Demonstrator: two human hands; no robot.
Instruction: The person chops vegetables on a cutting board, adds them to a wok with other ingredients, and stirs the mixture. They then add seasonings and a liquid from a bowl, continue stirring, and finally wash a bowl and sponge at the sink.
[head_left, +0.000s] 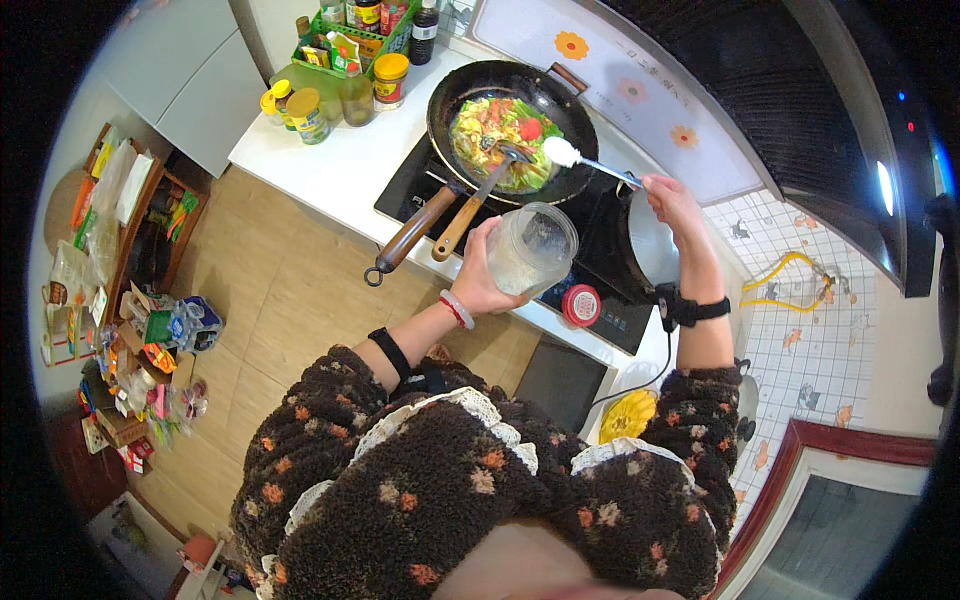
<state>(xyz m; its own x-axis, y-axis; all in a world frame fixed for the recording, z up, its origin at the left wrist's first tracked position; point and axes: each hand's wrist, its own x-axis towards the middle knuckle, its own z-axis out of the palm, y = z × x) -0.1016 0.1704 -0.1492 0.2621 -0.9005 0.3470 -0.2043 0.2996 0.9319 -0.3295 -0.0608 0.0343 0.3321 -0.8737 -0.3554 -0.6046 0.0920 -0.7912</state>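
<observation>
My left hand (484, 274) holds a clear jar (529, 247) with white granules inside, tilted, its open mouth towards the wok. In my right hand (671, 206) is a long thin-handled spoon (600, 166), heaped with white powder (561, 152) above the right side of the black wok (577, 124). Vegetables, yellow pieces and red pieces (495, 127) lie in liquid in the wok. A metal ladle with a wooden handle (457, 229) rests in it, beside the wok's own wooden handle (416, 229). A red lid (581, 305) lies on the front edge of the cooktop (626, 319).
Seasoning jars (307, 116), a dark bottle (424, 34) and a green basket (390, 45) of bottles stand on the white counter (262, 154), left of the wok. A second pan (656, 240) is beside my right forearm. The range hood (750, 82) overhangs at upper right.
</observation>
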